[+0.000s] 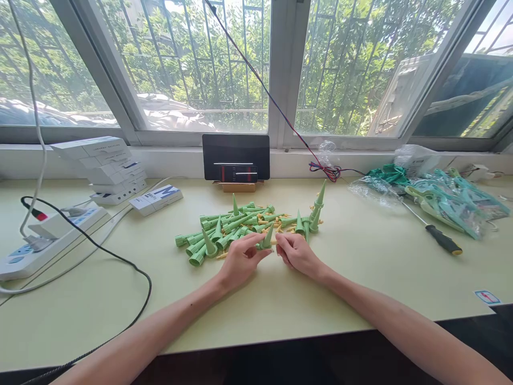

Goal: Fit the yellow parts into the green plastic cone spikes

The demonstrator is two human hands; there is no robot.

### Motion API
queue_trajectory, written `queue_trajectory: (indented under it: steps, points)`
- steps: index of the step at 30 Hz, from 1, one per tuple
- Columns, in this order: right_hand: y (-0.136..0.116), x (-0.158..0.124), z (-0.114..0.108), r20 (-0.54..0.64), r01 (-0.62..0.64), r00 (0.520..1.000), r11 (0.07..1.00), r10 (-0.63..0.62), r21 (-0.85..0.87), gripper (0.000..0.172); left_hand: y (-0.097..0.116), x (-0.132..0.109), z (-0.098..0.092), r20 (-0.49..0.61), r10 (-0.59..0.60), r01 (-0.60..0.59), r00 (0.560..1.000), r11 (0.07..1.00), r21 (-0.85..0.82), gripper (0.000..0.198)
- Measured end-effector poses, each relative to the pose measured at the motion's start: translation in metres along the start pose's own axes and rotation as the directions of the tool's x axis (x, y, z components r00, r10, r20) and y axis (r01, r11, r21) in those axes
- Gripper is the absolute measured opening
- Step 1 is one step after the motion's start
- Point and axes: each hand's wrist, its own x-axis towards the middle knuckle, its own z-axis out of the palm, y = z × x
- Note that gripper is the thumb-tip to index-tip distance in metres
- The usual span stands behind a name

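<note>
My left hand (241,261) is closed on a green plastic spike (267,238), whose pointed tip stands upright between thumb and fingers. Close beside it, my right hand (298,252) pinches a small tan plastic piece (274,242) at the spike's side; most of that piece is hidden by the fingers. Just beyond my hands lies a pile of green spikes (236,224), some on their sides and some pointing up, with small tan pieces mixed in. A few more spikes (316,211) stand stacked together to the right of the pile.
A tablet and a phone (236,158) lean at the back by the window. White boxes (110,166) and a power strip (60,240) with cables are on the left. A screwdriver (443,239) and bagged green clips (444,200) lie on the right of the table (280,315).
</note>
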Motion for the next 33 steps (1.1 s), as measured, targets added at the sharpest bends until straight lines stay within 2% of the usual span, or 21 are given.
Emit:
queue_trajectory:
  steps: [4,8,17,27,33]
  points:
    - [0.0014,0.0001,-0.0003,-0.070,0.069,0.995,0.994,-0.075,-0.081,0.040,0.0026,0.0012,-0.0019,0.006,-0.073,0.073,0.997,0.997,0.003,0.031]
    - [0.0004,-0.0006,-0.0015,-0.065,0.095,0.993,0.988,-0.103,-0.123,0.030,0.0071,0.0029,-0.0051,0.048,-0.142,0.143,0.989,0.989,-0.031,0.033]
    - [0.0040,0.0002,-0.0029,-0.028,0.140,0.989,0.971,-0.148,-0.194,0.030,0.0074,0.0025,-0.0055,0.089,-0.130,0.134,0.987,0.990,-0.035,0.036]
    - [0.0015,-0.0009,-0.0041,0.012,0.085,0.996,0.989,-0.085,-0.119,0.032,0.0028,0.0008,-0.0039,0.072,-0.220,0.228,0.973,0.965,-0.128,0.037]
    - [-0.0026,-0.0018,-0.0025,0.072,0.023,0.997,0.999,-0.020,-0.049,0.034,0.0011,0.0020,-0.0051,0.082,-0.170,0.182,0.982,0.967,-0.178,0.032]
